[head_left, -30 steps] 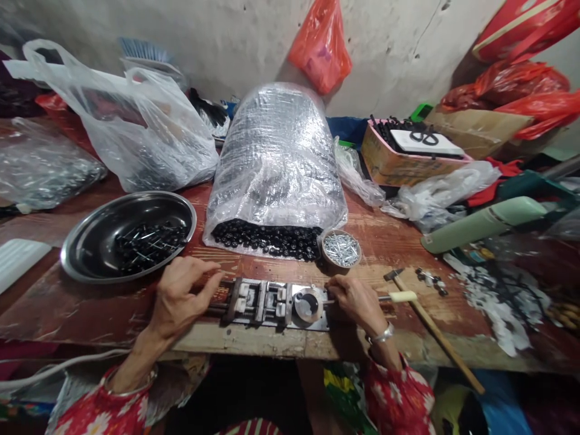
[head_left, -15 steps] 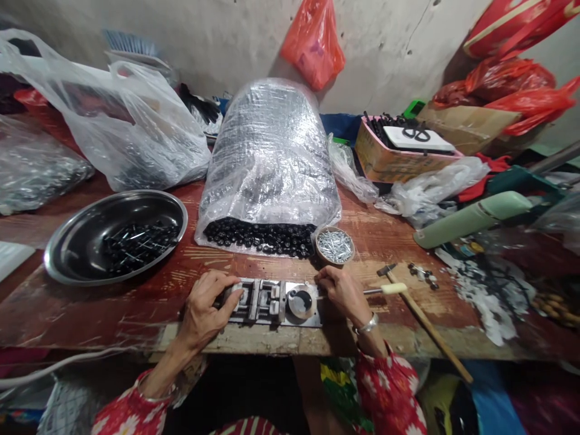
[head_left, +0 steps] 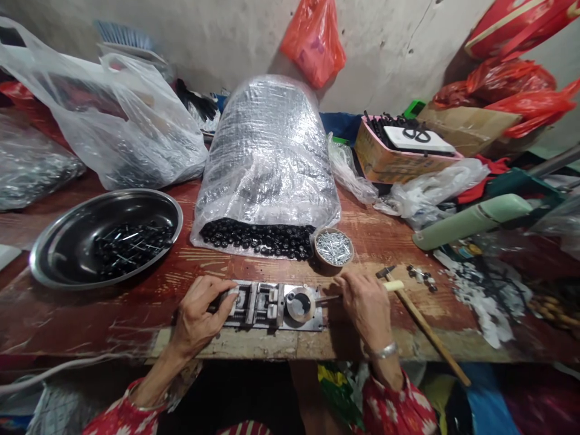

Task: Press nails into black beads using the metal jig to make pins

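Note:
A small metal press jig [head_left: 270, 306] lies at the front edge of the red wooden table [head_left: 113, 308]. My left hand [head_left: 199, 314] wraps its fingers round the jig's left end. My right hand [head_left: 367, 301] curls over the thin metal lever with a cream tip [head_left: 393, 286] at the jig's right end. Behind the jig lies a clear plastic bag of black beads [head_left: 267, 175], its open mouth facing me. A small round bowl of silver pins [head_left: 334, 248] stands just right of that mouth.
A steel basin [head_left: 58, 254] with black pinned pieces sits at the left. A hammer [head_left: 426, 329] lies right of my right hand, near loose black beads [head_left: 419, 275]. Plastic bags [head_left: 113, 121], a pink cardboard box [head_left: 399, 154] and a green bottle [head_left: 475, 220] crowd the back and right.
My left hand slid right along the table onto the jig's left end. My right hand shifted right along the lever toward its cream tip. The view drifted slightly.

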`<action>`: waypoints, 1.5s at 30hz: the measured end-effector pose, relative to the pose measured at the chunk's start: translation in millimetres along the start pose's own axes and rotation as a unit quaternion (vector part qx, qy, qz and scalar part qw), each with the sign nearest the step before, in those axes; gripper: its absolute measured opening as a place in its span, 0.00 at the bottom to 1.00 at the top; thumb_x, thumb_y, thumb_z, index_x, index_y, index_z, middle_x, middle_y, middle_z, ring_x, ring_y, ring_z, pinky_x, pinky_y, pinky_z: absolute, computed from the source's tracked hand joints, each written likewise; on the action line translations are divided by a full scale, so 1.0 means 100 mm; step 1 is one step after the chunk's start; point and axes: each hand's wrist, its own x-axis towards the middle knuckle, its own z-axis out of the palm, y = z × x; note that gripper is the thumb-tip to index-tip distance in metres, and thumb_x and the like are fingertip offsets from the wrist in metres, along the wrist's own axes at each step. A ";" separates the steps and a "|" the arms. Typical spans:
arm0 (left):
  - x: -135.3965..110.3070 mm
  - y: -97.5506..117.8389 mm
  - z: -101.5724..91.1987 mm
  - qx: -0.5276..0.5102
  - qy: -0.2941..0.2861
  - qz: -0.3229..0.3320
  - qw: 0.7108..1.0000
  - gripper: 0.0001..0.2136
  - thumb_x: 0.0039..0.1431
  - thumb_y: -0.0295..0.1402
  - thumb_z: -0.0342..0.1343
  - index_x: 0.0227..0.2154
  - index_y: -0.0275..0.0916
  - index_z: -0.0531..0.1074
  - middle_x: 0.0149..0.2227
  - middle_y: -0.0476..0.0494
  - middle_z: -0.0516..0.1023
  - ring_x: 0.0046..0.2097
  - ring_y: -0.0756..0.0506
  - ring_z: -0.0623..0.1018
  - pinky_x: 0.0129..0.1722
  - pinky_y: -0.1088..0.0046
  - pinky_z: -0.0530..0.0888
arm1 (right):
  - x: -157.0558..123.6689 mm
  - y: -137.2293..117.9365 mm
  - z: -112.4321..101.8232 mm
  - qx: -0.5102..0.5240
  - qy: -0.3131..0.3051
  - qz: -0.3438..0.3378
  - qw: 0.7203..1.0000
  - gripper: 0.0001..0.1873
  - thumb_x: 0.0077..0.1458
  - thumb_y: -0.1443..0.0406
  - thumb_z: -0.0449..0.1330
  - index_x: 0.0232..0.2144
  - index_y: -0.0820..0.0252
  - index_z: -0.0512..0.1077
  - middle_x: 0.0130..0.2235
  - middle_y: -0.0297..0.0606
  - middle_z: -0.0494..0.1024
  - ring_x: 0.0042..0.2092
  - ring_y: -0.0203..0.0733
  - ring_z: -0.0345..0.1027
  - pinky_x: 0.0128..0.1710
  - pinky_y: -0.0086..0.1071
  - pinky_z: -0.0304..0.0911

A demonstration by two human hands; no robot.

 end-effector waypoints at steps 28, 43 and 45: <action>-0.05 -0.03 0.01 0.103 0.039 0.066 0.992 0.09 0.66 0.28 0.58 0.48 0.42 0.77 0.41 0.43 0.81 0.42 0.43 0.77 0.44 0.64 0.69 | 0.13 0.15 0.05 0.038 0.074 -0.061 0.995 0.07 0.67 0.62 0.59 0.36 0.58 0.73 0.37 0.36 0.79 0.40 0.42 0.69 0.41 0.34 0.54; -0.04 -0.02 0.00 0.089 0.023 0.048 0.995 0.09 0.67 0.29 0.57 0.48 0.42 0.77 0.42 0.43 0.81 0.43 0.43 0.78 0.46 0.63 0.69 | 0.55 -0.10 0.06 -0.021 0.045 -0.026 0.998 0.09 0.67 0.65 0.54 0.36 0.57 0.73 0.37 0.39 0.78 0.34 0.39 0.65 0.30 0.37 0.41; -0.04 -0.02 0.00 0.091 0.022 0.044 0.995 0.09 0.67 0.29 0.57 0.48 0.42 0.77 0.42 0.43 0.81 0.43 0.43 0.78 0.46 0.63 0.69 | 0.64 -0.01 0.07 -0.021 0.051 0.003 0.998 0.10 0.68 0.65 0.53 0.36 0.58 0.73 0.37 0.40 0.78 0.32 0.38 0.63 0.30 0.37 0.41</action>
